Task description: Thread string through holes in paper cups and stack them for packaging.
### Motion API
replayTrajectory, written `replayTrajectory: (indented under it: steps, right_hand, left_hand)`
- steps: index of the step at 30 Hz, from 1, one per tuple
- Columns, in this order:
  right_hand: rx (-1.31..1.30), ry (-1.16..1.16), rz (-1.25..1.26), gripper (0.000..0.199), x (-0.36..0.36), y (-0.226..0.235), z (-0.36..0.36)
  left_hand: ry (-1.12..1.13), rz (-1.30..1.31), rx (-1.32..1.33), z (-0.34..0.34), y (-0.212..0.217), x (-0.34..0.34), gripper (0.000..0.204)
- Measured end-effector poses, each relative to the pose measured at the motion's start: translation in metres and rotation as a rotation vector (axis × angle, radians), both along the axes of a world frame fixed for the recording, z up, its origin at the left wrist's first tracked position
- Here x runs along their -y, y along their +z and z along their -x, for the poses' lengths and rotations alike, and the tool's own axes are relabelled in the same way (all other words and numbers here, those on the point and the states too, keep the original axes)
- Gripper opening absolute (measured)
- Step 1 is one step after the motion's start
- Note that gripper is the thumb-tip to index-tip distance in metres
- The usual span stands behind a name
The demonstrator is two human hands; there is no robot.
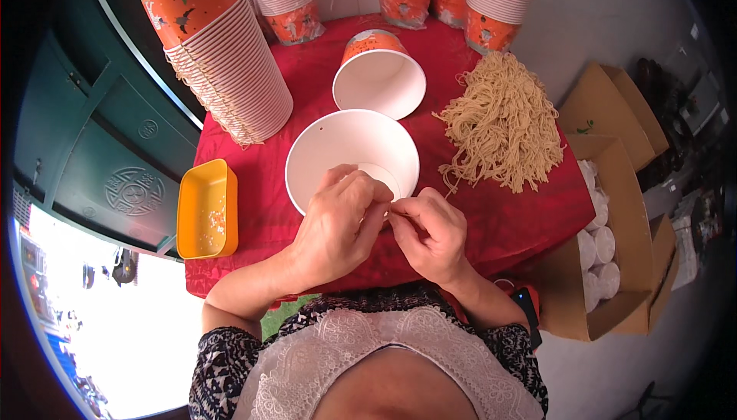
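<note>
White-lined paper bucket point(342, 143) sat on the red tablecloth point(265, 182) just beyond the left hand point(338, 224) and right hand point(431, 234), which partly hid its near rim; both pinched narrow, anything held too small to tell.

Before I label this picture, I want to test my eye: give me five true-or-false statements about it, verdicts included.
1. The noodles lie to the right of the near white tub. True.
2. The noodles fill that tub to the brim. False: they lie heaped on the red tablecloth.
3. The yellow box is left of that tub. True.
4. The left hand is close to the right hand. True.
5. Both hands are spread flat. False: both are curled.
</note>
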State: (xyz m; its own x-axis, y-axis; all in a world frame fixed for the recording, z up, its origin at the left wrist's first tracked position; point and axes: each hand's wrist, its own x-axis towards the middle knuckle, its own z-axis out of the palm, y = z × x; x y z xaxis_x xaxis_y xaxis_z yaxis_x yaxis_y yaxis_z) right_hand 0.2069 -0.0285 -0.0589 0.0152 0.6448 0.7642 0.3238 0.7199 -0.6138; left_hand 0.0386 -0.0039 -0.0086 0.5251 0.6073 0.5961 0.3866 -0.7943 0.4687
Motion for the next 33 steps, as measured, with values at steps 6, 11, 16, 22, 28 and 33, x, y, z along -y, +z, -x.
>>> replayTrajectory:
  steps: [6,11,16,22,28,33]
  right_hand:
    - [-0.149,0.121,0.209,0.010,0.003,-0.011,-0.001]
    - [-0.495,0.336,0.433,0.007,0.004,-0.015,0.002]
    - [-0.535,0.333,0.459,0.008,0.007,-0.013,0.006]
    - [-0.408,0.228,0.352,0.005,0.005,-0.017,0.005]
    - [-0.156,0.022,0.190,0.013,0.017,-0.009,-0.004]
    - [-0.023,-0.057,0.087,0.017,0.021,-0.011,-0.011]
  left_hand:
    - [0.068,0.054,0.045,-0.003,-0.005,0.000,0.019]
    - [-0.009,0.034,-0.093,0.002,-0.001,0.000,0.021]
    - [-0.001,-0.015,-0.089,0.001,0.005,0.009,0.024]
    - [0.029,-0.122,-0.047,-0.001,-0.010,0.005,0.026]
    - [0.007,-0.033,-0.031,0.004,-0.005,0.005,0.023]
    - [0.012,0.002,-0.041,0.005,-0.004,0.004,0.020]
